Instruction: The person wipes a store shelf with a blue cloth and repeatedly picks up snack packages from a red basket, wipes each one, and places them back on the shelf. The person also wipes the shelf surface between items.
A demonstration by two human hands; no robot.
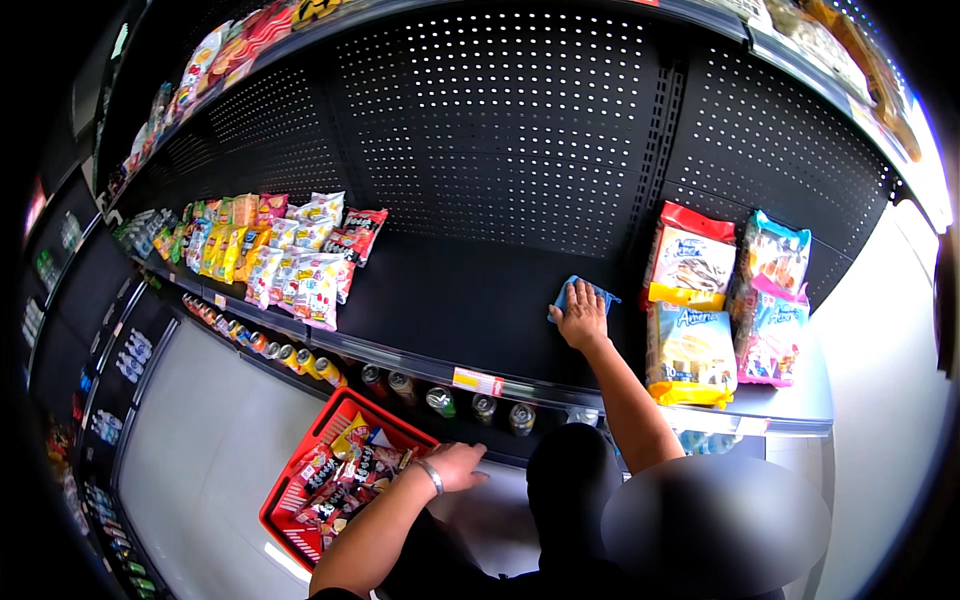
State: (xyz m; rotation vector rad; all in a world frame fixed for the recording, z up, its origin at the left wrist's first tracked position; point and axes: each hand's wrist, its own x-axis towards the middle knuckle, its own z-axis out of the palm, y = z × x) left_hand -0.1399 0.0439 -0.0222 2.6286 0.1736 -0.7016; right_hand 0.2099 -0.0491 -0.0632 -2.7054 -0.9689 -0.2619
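Under my right hand [582,315] a folded blue cloth [611,298] lies flat on the black metal shelf [450,300], the fingers stretched out and pressing on it. My left hand [457,466], with a silver bracelet at the wrist, hangs in front of the shelf's lower edge beside a red plastic shopping basket [279,480]. Its fingers are apart and nothing shows in them. Red and black snack bags [330,495] and a yellow one fill the basket. To the right of the cloth stand several large bags of packaged bread or cakes [691,352].
Rows of small snack bags [315,289] occupy the shelf's left part. Drink cans [484,407] line the shelf below. A price rail [478,381] runs along the front edge. Perforated back panels [495,135] rise behind, with an upper shelf of bags overhead. A blurred oval covers the lower right.
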